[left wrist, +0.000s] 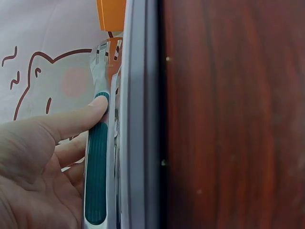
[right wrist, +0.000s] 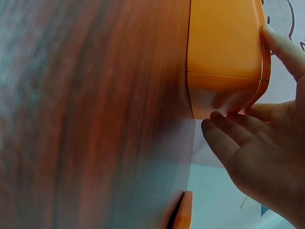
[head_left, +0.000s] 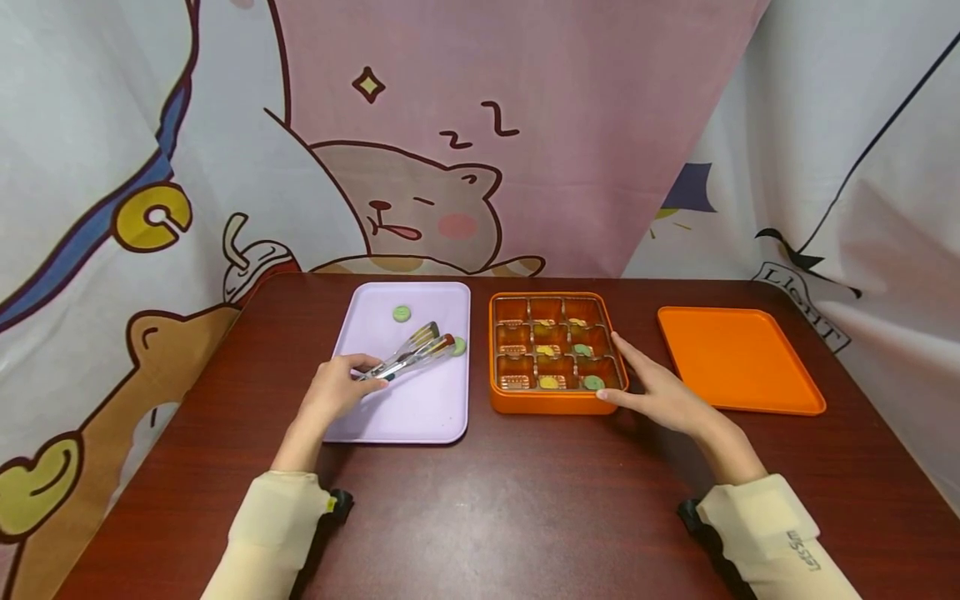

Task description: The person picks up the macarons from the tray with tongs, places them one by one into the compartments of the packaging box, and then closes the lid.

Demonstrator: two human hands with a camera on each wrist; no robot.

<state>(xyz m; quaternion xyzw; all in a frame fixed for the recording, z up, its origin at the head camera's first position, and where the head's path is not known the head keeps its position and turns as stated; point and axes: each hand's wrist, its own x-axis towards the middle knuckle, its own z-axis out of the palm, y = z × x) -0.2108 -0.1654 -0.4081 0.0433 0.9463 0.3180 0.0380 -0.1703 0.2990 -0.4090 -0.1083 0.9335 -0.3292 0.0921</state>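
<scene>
Your L hand [head_left: 339, 387] is gripping the tongs [head_left: 411, 359] over the tray [head_left: 420, 421]; their long axis is running up-right twd the green disc [head_left: 461, 346] by the tray's R edge, L being nearer. Your R hand [head_left: 660, 398] is resting, spread, against the box's [head_left: 551, 404] R side. Tips are partly hiding the disc; contact's unclear.

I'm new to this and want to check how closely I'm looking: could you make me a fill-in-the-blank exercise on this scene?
1. The left hand grips a pair of ____ over the lavender tray.
2. The right hand touches the orange box, which is divided into ____ compartments.
3. The round discs lying on the tray are ____ in colour.

Missing words: tongs; nine; green.
</scene>
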